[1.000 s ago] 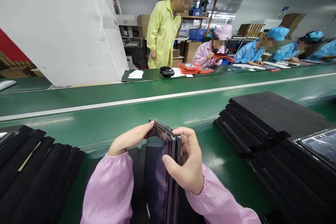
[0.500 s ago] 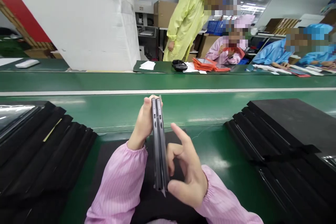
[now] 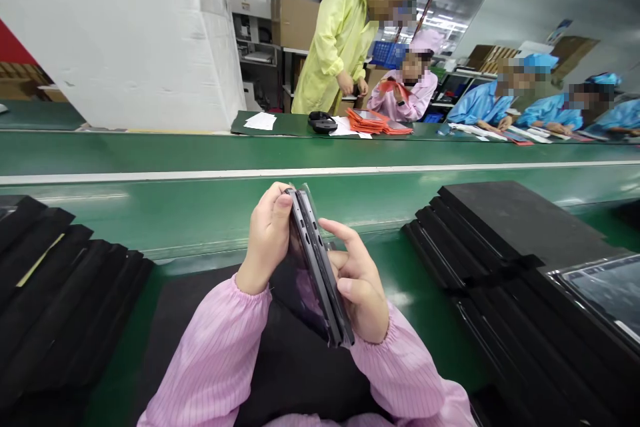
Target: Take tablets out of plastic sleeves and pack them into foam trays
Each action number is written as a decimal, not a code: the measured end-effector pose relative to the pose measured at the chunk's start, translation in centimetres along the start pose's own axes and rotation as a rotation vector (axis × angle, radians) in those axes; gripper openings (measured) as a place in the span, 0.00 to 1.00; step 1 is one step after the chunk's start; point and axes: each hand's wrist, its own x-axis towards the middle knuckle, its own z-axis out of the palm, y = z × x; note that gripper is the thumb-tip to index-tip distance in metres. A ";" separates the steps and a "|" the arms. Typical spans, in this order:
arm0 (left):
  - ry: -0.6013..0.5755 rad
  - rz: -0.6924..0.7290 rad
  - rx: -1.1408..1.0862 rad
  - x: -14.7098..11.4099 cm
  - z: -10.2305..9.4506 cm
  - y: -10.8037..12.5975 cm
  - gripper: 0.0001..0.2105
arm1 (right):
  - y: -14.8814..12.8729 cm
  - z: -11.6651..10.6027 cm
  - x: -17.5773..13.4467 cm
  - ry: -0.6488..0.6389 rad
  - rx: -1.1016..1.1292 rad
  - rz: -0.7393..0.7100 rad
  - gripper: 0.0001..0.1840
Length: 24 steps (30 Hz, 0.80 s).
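Observation:
Two thin dark grey tablets [image 3: 320, 273] are held together above the table, tilted and seen from their edges, with port slots along the sides. Clear film sticks out at their top end. My left hand [image 3: 270, 230] is closed round the upper left side, its thumb on the edge. Against the right face rests my right hand [image 3: 357, 277], index finger stretched out and the other fingers curled in. Below lies a black mat [image 3: 200, 327]; the glossy left face reflects my pink sleeve.
Stacks of black foam sheets [image 3: 60, 300] stand at left and black foam trays [image 3: 490, 220] at right. Beyond a green conveyor [image 3: 200, 153], orange-wrapped items [image 3: 373, 123] and a black headset-like object [image 3: 323, 122] lie. A person in yellow [image 3: 333, 40] stands; several others sit.
The tablets have tilted, their lower end swinging right, showing the left face. My right hand has come in against them. The view has shifted right, and the person in yellow has raised their hands.

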 end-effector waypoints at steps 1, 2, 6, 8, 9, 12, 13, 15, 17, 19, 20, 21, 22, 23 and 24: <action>0.001 0.001 -0.002 0.0 0.0 -0.1 0.23 | 0.0 0.1 0.1 0.013 0.024 0.003 0.32; 0.002 0.002 -0.006 0.0 0.1 -0.2 0.23 | -0.1 0.1 0.1 0.025 0.042 0.008 0.31; 0.033 0.030 -0.017 0.0 0.3 -0.7 0.22 | -0.3 0.2 0.3 0.061 0.054 0.046 0.31; 0.055 0.032 -0.005 0.1 0.4 -0.8 0.22 | -0.2 0.0 0.4 0.061 0.050 0.053 0.32; 0.065 0.029 0.007 0.1 0.4 -0.9 0.21 | -0.2 -0.1 0.4 0.057 0.049 0.056 0.32; 0.094 0.027 0.048 0.1 0.4 -0.8 0.22 | -0.1 -0.4 0.5 0.054 0.049 0.067 0.33; 0.104 0.029 0.057 0.1 0.4 -0.8 0.22 | -0.1 -0.4 0.6 0.057 0.052 0.070 0.33; 0.116 0.029 0.075 0.2 0.3 -0.8 0.22 | -0.2 -0.4 0.7 0.062 0.059 0.066 0.33; 0.118 0.025 0.097 0.2 0.2 -0.8 0.23 | -0.3 -0.3 0.7 0.063 0.069 0.061 0.33; 0.121 0.025 0.122 0.3 0.2 -0.8 0.23 | -0.4 -0.2 0.8 0.067 0.077 0.062 0.34; 0.125 0.026 0.134 0.3 0.1 -0.8 0.23 | -0.4 -0.2 0.8 0.065 0.079 0.059 0.34; 0.129 0.028 0.145 0.3 0.1 -0.9 0.24 | -0.4 -0.2 0.8 0.065 0.079 0.055 0.34; 0.132 0.029 0.156 0.3 0.1 -0.9 0.24 | -0.4 -0.3 0.8 0.066 0.080 0.052 0.34; 0.136 0.028 0.164 0.3 0.1 -0.8 0.24 | -0.4 -0.3 0.8 0.068 0.082 0.050 0.34; 0.136 0.025 0.170 0.2 0.1 -0.8 0.24 | -0.4 -0.3 0.8 0.070 0.083 0.047 0.33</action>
